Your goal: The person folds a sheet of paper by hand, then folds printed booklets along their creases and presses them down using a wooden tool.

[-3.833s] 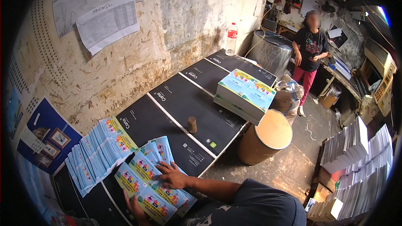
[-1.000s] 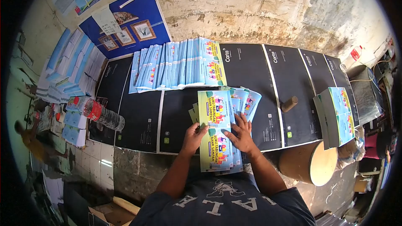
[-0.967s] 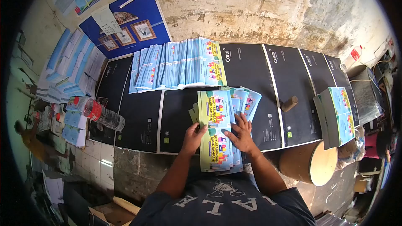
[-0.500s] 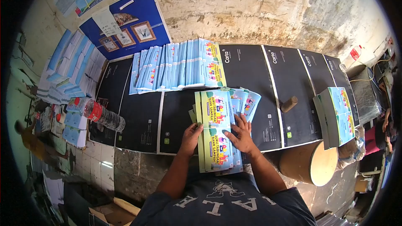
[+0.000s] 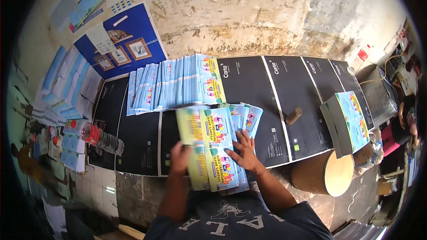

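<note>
Blurred by motion, my left hand (image 5: 179, 159) grips the left edge of a printed booklet sheet (image 5: 192, 126). This sheet sticks out to the left of the booklet pile (image 5: 216, 126) in front of me and is smeared too. My right hand (image 5: 243, 154) lies with spread fingers on the pile's right side, touching the covers. The top cover reads "Buku Tabungan Bank Sampah" twice. More booklets (image 5: 252, 118) fan out at the pile's upper right. Behind them, a long row of overlapping booklets (image 5: 173, 84) lies on the black table (image 5: 242, 75).
A wooden peg (image 5: 293, 116) stands right of the pile. Farther right sits a thick booklet stack (image 5: 353, 122) at the table's edge, above a round drum (image 5: 340, 173). At left are a water bottle (image 5: 104, 138) and tall paper stacks (image 5: 66, 80). Another person (image 5: 396, 138) is at far right.
My left hand has moved left, drawing a booklet sheet out from the pile's left side. The right hand stays on the pile. The whole view has shifted slightly.
</note>
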`<state>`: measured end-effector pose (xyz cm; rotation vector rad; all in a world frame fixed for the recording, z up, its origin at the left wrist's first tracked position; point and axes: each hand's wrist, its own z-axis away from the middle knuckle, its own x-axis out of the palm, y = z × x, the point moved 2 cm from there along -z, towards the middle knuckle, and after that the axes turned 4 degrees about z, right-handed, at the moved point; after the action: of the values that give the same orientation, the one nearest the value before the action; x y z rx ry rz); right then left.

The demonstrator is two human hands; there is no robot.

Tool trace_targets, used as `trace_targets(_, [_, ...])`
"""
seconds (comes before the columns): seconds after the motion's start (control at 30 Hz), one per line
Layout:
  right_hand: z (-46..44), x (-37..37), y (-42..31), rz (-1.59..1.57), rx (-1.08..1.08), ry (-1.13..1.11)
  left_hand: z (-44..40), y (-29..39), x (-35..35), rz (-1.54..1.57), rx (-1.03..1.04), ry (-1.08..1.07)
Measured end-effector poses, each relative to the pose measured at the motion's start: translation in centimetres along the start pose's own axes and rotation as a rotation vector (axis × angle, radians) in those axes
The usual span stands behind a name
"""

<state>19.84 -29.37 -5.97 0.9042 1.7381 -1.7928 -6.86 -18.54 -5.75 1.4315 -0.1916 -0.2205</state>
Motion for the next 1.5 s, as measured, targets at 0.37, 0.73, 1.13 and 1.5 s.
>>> trace_targets(0.37, [-0.3, 0.2, 0.5, -0.059, 0.022, 0.0, 0.3, -2.0, 5.9, 0.21, -0.021, -0.189])
trace_targets(0.73, [-0.4, -0.1, -0.4, 0.044, 0.022, 0.0, 0.1, 0.4, 2.8, -0.119, -0.047, -0.061])
trace_targets(1.13, [0.0, -0.4, -1.2, 0.184, -0.012, -0.005, 0.2, 1.9, -2.2, 0.084, 0.087, -0.079])
trace_targets(1.5, [-2.9, -2.3, 4.8, -0.535, 0.237, 0.497, 2.6, -3.5, 4.8, -0.415, 0.417, 0.082])
